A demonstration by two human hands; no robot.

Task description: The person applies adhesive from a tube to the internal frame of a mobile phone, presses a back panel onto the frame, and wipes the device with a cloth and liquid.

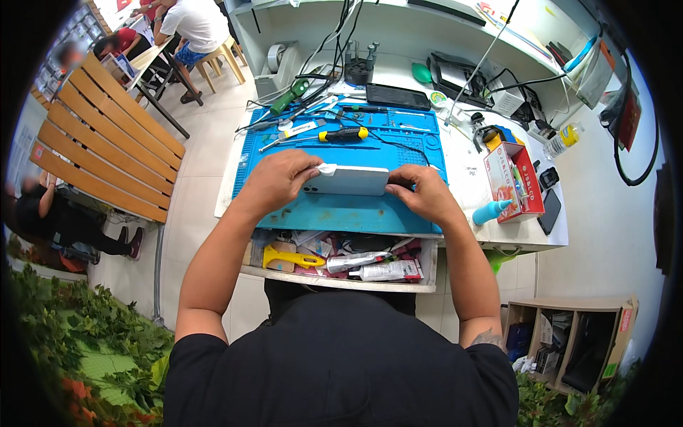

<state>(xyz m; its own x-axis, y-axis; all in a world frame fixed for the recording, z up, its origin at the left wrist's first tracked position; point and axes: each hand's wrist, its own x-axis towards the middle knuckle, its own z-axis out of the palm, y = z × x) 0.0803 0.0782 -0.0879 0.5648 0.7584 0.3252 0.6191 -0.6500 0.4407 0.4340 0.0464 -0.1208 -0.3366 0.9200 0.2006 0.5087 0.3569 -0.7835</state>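
A pale, silvery smartphone (352,181) stands on its long edge over the blue work mat (320,215), its back with the camera lenses turned toward me. My left hand (279,176) is closed at the phone's left end, pinching a small piece of white tissue (327,169) against its upper corner. The phone's right end is gripped between the thumb and fingers of my right hand (425,193). Beyond the phone, a yellow-and-black screwdriver (343,135) lies on the mat. Whatever is on the phone's far side is hidden.
Below the mat an open drawer (428,274) holds tubes and a yellow scraper (293,257). A light-blue bottle (491,211) and a red box (514,183) stand at the right. A black phone-like slab (398,97), cables and tools lie at the back. People sit at the far left.
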